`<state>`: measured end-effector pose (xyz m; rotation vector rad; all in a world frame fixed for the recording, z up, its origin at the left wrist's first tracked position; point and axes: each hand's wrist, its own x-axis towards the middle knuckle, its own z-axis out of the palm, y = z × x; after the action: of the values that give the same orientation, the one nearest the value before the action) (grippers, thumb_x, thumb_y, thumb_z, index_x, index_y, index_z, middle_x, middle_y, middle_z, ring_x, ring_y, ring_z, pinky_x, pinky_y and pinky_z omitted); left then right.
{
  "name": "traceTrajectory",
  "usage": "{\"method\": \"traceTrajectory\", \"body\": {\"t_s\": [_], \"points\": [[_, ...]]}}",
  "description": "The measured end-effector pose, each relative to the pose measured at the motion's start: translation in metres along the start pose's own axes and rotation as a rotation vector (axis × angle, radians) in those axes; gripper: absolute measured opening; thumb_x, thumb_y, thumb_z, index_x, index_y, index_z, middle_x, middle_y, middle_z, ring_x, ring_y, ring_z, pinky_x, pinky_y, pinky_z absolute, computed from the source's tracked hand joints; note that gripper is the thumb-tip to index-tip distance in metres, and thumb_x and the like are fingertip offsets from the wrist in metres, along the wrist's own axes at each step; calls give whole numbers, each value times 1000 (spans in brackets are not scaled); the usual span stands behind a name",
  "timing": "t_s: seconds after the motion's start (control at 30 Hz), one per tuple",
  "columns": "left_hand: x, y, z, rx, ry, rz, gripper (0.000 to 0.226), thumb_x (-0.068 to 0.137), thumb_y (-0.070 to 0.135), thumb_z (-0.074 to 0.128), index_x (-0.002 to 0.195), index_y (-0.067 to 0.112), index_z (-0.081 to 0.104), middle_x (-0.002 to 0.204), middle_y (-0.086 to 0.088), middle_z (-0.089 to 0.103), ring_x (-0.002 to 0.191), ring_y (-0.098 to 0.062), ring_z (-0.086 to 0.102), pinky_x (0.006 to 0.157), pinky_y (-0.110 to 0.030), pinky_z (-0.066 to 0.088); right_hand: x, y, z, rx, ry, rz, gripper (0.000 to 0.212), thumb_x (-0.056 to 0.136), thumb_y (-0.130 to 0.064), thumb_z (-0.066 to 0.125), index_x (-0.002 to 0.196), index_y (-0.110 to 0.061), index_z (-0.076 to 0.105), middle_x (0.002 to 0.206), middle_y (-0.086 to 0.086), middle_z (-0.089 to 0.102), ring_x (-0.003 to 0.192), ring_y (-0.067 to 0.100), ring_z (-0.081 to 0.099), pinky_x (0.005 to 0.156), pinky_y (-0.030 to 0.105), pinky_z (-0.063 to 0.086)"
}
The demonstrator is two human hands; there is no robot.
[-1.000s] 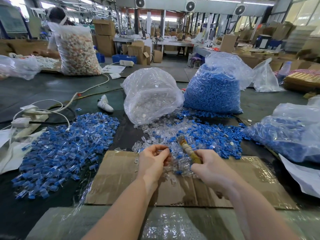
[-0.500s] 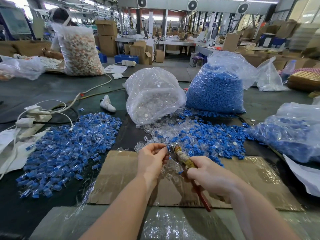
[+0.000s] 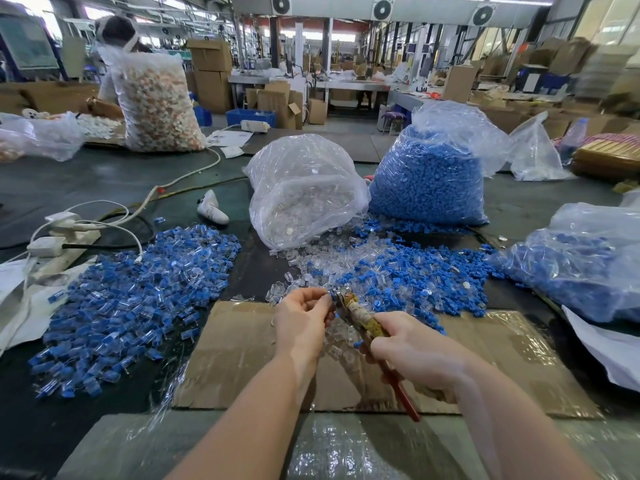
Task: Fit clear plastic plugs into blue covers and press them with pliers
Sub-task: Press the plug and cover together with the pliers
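Over the flattened cardboard sheet at the near middle of the tabletop, both hands are busy. The left hand has its fingers curled, pinching a small blue cover at the fingertips, and you can't really tell if a clear plug is already sitting in it. The right hand is wrapped around the pliers, yellowish tape on the grip, one red handle poking out below toward 6 o'clock. The pliers' nose points to 11 o'clock and meets the cover right at the left fingertips.

Loose clear plugs and blue covers are scattered at 12 o'clock just past the hands. Finished blue-and-clear pieces are heaped at 9 o'clock. Bag of clear plugs and bag of blue covers stand further back, around 12 to 1 o'clock.
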<state>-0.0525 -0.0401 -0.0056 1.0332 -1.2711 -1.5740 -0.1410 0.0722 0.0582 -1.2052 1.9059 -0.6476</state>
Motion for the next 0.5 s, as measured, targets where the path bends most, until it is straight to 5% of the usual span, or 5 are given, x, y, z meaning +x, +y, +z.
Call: {"method": "traceTrajectory", "body": {"t_s": [0.17, 0.4, 0.5], "points": [[2, -1, 0, -21, 22, -21, 6, 88, 3, 59, 87, 8, 63, 76, -10, 63, 67, -17, 58, 63, -27, 49, -2, -1, 0, -39, -5, 7, 17, 89, -5, 42, 76, -16, 45, 74, 0, 45, 64, 17, 44, 57, 29, 37], [1, -2, 0, -16, 20, -19, 13, 87, 1, 60, 81, 12, 61, 74, -8, 62, 65, -14, 57, 61, -22, 46, -2, 0, 4, -57, 28, -29, 12, 92, -7, 41, 90, -7, 52, 78, -1, 46, 64, 16, 47, 56, 27, 39], [0, -1, 0, -14, 24, -17, 11, 87, 2, 61, 82, 12, 62, 75, -9, 63, 64, -14, 59, 62, -25, 49, -1, 0, 7, -67, 52, -42, 16, 92, -7, 41, 82, -14, 51, 76, 2, 50, 61, 15, 46, 56, 28, 41]]}}
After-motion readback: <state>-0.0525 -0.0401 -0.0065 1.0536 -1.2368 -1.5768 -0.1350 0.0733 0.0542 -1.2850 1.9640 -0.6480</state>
